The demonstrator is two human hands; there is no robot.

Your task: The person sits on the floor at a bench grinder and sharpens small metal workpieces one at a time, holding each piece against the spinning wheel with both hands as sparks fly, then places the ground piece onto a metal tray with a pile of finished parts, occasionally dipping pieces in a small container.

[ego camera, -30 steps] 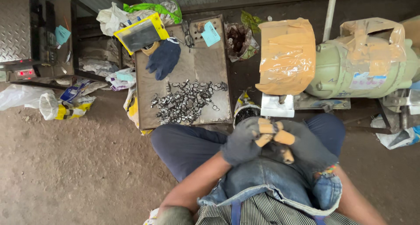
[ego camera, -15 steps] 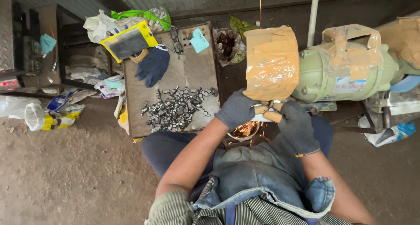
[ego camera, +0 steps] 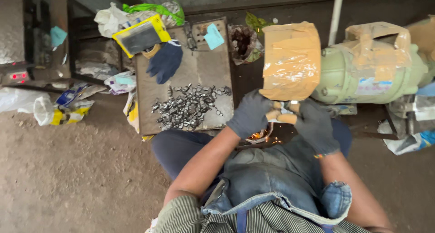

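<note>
Seen from above, a seated person presses a small metal piece (ego camera: 293, 103) up under the cardboard-wrapped guard (ego camera: 292, 61) of a pale green bench grinder (ego camera: 362, 74). Both hands wear dark grey gloves. The left hand (ego camera: 250, 114) and the right hand (ego camera: 313, 124) are closed together around the piece just below the guard, fingertips pinching it; orange sparks (ego camera: 260, 135) fall beneath them toward the lap. The step in hand looks like grinding a single piece; the next move likely calls for a steady pinch and keeping the glove tips off the wheel.

Left of the grinder, a flat brown board (ego camera: 154, 97) carries a heap of small silvery metal parts (ego camera: 190, 107), a spare dark blue glove (ego camera: 165, 61) and a pale blue square tag (ego camera: 214, 36). At the board's far corner lies a black rectangular pad with a yellow rim (ego camera: 140, 36). Beyond it sit white and green plastic bags (ego camera: 136, 13). A blue and white label (ego camera: 362, 84) is stuck on the grinder's body. Crumpled yellow and white wrappers (ego camera: 68, 113) lie on the dirt floor (ego camera: 68, 178), left of the board.
</note>
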